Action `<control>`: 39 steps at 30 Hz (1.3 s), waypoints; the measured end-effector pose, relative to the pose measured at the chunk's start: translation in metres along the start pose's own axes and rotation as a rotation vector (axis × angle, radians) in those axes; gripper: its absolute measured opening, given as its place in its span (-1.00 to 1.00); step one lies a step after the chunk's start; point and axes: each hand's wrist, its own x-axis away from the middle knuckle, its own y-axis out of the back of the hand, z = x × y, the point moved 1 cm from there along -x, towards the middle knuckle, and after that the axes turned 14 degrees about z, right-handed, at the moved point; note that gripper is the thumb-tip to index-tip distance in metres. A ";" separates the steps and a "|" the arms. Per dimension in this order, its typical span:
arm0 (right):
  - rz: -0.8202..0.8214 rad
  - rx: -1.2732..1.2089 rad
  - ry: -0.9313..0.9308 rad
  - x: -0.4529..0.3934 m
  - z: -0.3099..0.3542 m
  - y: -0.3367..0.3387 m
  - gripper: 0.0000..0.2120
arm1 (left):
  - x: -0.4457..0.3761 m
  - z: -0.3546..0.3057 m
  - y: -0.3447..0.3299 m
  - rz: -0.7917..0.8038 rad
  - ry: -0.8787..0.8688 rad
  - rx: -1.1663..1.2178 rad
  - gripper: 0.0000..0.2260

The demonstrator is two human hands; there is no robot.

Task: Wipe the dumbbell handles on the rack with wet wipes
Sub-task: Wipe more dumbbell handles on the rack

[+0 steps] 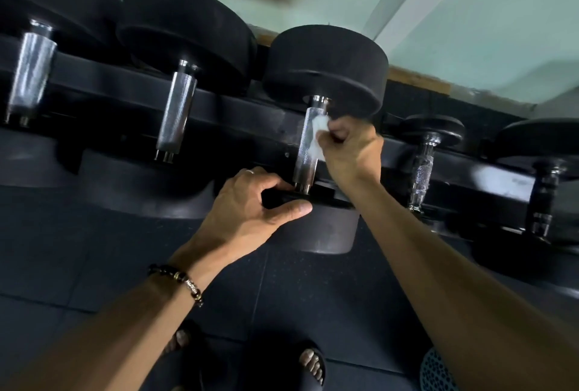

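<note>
A black dumbbell lies on the rack [238,115] in the middle of the view, its knurled chrome handle [305,157] between a far head [326,68] and a near head [326,231]. My right hand [351,149] pinches a white wet wipe [318,137] against the right side of that handle, near its upper end. My left hand [250,205] grips the rim of the near head just below the handle, thumb on its side. A bead bracelet sits on my left wrist.
Two bigger dumbbells with chrome handles [177,112] [29,74] lie to the left, two smaller ones [423,168] [545,199] to the right. Dark rubber floor tiles [94,265] lie below, with my sandalled feet [310,362]. A pale green wall rises behind.
</note>
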 end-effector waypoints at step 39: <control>-0.082 -0.143 -0.286 -0.008 0.013 -0.003 -0.82 | 0.000 -0.002 0.002 0.008 0.001 -0.047 -0.67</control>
